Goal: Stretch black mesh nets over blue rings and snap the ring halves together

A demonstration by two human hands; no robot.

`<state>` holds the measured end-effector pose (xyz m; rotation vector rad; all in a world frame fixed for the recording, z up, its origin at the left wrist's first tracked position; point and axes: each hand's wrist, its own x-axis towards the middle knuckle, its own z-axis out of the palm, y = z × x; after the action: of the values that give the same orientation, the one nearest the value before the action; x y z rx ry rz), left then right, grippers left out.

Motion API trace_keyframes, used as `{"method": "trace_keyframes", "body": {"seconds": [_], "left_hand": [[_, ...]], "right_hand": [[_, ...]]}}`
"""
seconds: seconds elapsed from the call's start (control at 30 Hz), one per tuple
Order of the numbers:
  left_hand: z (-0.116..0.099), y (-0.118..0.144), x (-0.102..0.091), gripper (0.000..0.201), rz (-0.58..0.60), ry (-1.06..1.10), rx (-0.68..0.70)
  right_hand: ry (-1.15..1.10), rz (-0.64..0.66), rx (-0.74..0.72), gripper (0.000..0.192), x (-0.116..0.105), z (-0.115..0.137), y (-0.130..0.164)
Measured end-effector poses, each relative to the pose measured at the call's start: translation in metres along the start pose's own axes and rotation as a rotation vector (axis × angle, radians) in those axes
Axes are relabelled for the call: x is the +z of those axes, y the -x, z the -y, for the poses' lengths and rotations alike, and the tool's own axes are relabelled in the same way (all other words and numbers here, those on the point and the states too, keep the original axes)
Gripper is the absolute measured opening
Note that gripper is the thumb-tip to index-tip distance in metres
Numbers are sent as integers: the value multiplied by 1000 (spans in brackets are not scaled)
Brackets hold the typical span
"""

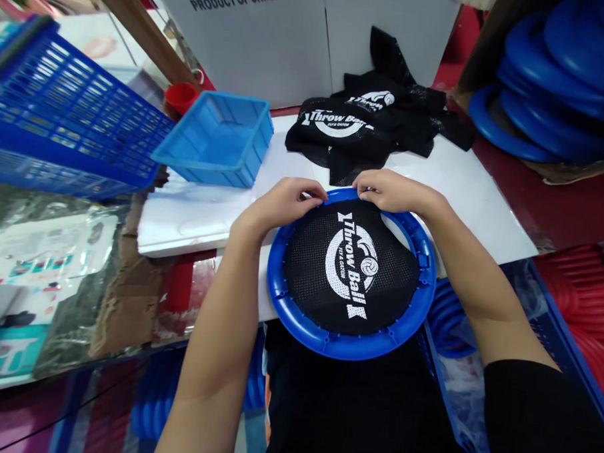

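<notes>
A blue plastic ring [337, 345] rests against my body and the near edge of the white work surface. Across it lies a black mesh disc [304, 273] printed "Throw Ball" in white. Most of the mesh edge follows the ring, but at the upper right it sags inward and leaves a gap. My left hand [296, 203] pinches the far rim, left of its middle. Just to the right, my right hand [391, 190] has thumb and fingers closed on the mesh edge at the rim. The exact contact under the fingertips is partly hidden.
Beyond the ring lies a pile of black printed mesh pieces [336, 131]. A light blue tray [220, 139] and a blue basket [77, 110] stand left. Blue rings [553, 77] are stacked at right, red rings [578, 312] below. A white carton [260, 44] stands behind.
</notes>
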<state>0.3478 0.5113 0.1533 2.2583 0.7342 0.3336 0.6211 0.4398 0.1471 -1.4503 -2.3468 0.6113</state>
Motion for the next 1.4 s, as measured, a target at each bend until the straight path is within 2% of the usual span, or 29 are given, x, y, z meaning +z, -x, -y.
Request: {"method": "trace_keyframes", "body": {"seconds": [0.13,0.3,0.4,0.57,0.7,0.9,1.03,1.13,1.23,1.4], "left_hand": [[-5,-1,7,16,-70,-116,159],[-6,-2,18,12,-46,-217,309],[-9,-1,19,11,-44,-315,336],[-17,0,19,11,3,-475,297],[-12,-1,20,13,15,-340,252],[-9,-2,22,15,34,-157,217],[-9,-4,21,12,25,-56,189],[-6,-6,19,10,-31,61,69],[-7,-6,17,14,-25,136,-42],[-12,-5,17,18,17,149,8]], "right_hand": [[-35,-43,-46,15,5,-3,1],[-108,-180,-206,28,19,1,-3],[-80,-128,-295,28,24,5,-4],[-35,-26,-317,25,23,5,-2],[-37,11,-298,26,20,8,1],[-119,24,-178,6,20,13,-2],[-204,6,-150,5,17,10,-4],[-278,26,-117,9,12,9,-3],[-316,33,-102,10,9,10,-2],[-326,2,-70,7,11,11,-3]]}}
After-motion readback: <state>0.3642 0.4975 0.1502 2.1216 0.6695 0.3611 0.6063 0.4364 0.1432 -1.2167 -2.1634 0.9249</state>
